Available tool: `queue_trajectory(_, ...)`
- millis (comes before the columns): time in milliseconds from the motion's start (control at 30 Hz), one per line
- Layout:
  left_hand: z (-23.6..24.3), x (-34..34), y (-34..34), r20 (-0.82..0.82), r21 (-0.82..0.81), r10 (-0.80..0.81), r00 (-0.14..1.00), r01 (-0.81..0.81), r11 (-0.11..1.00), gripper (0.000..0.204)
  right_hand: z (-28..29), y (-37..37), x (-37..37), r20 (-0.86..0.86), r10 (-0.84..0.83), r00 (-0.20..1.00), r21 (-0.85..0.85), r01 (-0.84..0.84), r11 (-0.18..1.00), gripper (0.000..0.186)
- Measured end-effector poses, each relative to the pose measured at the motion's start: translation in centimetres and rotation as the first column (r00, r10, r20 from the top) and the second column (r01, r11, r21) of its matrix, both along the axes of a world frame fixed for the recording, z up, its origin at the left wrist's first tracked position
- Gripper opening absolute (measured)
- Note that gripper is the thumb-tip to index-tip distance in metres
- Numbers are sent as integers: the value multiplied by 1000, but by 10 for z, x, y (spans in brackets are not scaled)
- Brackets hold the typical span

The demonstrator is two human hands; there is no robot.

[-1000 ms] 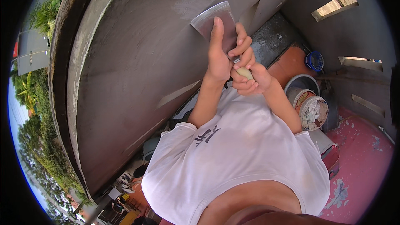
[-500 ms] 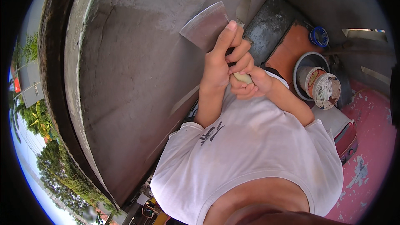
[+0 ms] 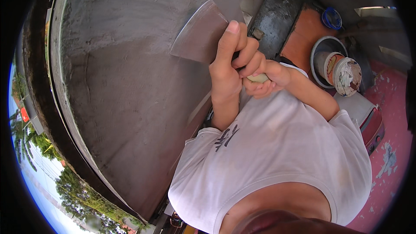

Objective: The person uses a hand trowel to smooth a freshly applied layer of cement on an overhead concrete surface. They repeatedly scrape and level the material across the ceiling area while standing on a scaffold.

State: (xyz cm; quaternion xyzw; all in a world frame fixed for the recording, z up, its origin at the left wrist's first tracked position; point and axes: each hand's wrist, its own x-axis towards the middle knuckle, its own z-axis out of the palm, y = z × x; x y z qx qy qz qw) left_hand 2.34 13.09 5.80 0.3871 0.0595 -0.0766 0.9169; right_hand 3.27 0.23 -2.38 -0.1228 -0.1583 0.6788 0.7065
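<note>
A wide metal scraper (image 3: 197, 37) with a pale handle (image 3: 259, 77) is tilted in front of the grey plastered wall (image 3: 112, 104); whether its blade touches the wall I cannot tell. My left hand (image 3: 232, 63) is closed round the scraper where blade and handle meet, thumb and fingers hiding part of it. Just right of and below it, my right hand (image 3: 271, 80) grips the pale handle.
At right are a blue container (image 3: 331, 17), a grey basin (image 3: 318, 43) holding paint buckets (image 3: 349, 78), a red-and-grey case (image 3: 355, 106) and a flaking pink floor (image 3: 388, 177). A dark ledge (image 3: 32, 52) runs along the left, with trees (image 3: 73, 186) beyond.
The scraper and both hands have shifted, the blade moving left in view and tilting further sideways. My left thumb has turned toward the blade's right edge. The surroundings have shifted in view too.
</note>
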Motion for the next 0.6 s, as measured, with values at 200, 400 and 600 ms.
queue_trajectory(200, -10, 6, -7, -15, 21, 19, 1000, -19, 1000, 44, -11, -7, 9, -106, 82, 991, 17, -81, 997, 45)
queue_trajectory(400, -13, 6, -4, 33, 25, 8, 999, -9, 1000, 43, -6, -7, 14, 22, 41, 999, -6, -41, 999, 48)
queue_trajectory(600, -9, 10, 2, 116, 36, 12, 993, -17, 999, 42, 6, -3, 20, 143, -13, 990, -40, 19, 999, 50)
